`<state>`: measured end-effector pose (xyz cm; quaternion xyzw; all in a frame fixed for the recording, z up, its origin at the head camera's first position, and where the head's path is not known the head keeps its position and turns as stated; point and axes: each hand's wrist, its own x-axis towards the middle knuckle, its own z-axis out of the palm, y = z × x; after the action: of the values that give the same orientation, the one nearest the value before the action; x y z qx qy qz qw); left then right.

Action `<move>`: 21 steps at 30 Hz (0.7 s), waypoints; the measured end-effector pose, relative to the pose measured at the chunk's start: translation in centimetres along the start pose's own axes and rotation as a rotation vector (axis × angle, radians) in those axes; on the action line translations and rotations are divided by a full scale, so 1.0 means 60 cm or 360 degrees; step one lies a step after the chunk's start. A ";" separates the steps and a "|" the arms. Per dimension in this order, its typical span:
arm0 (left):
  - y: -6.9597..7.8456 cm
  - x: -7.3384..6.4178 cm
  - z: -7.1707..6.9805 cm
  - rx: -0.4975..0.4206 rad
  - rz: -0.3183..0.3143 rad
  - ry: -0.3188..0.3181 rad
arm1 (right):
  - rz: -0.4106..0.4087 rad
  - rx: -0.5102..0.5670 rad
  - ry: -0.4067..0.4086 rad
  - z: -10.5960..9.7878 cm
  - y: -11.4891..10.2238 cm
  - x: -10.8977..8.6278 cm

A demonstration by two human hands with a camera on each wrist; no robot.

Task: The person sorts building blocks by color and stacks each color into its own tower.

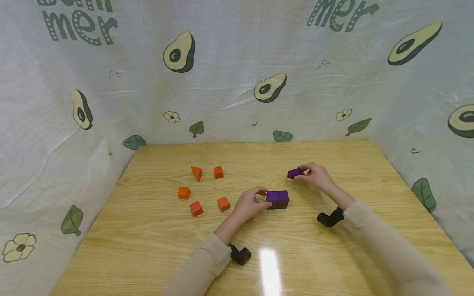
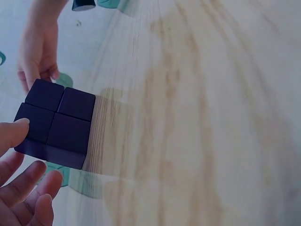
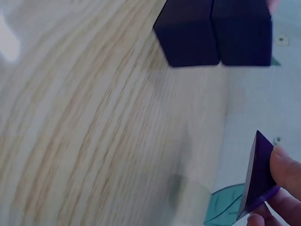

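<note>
Our left hand (image 1: 248, 205) grips the clustered, smooth dark-purple cubes (image 1: 277, 200) between thumb and fingers; our right hand (image 1: 317, 176) pinches a dark-purple triangular block (image 1: 294, 173) beyond them. We seem mid-build (a roof piece, perhaps); placing it calls for careful alignment.

Left hand (image 1: 249, 206): thumb and index finger pinching, other fingers loosely curled
Right hand (image 1: 319, 177): farther forward, thumb and fingers pinching
Left forearm (image 1: 203, 263): sleeved, angled forward and rightward
Right forearm (image 1: 389, 240): sleeved, angled forward and leftward
</note>
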<state>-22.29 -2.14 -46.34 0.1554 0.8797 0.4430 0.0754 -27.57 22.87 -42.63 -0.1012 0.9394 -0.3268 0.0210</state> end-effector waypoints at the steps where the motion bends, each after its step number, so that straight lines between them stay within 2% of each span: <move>1: 0.000 0.000 0.000 0.0001 -0.0003 0.0003 | -0.0026 0.0002 0.0001 0.000 -0.004 -0.003; 12: -0.001 -0.006 -0.003 -0.0036 -0.0025 0.0023 | -0.0243 -0.0010 -0.0001 0.011 -0.041 -0.041; 21: -0.002 -0.006 -0.009 -0.0026 -0.0009 0.0036 | -0.0382 0.0045 -0.0022 0.022 -0.069 -0.056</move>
<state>-22.11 -2.75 -46.09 0.1471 0.8772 0.4519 0.0680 -23.38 19.60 -41.22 -0.2150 0.9156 -0.3397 -0.0105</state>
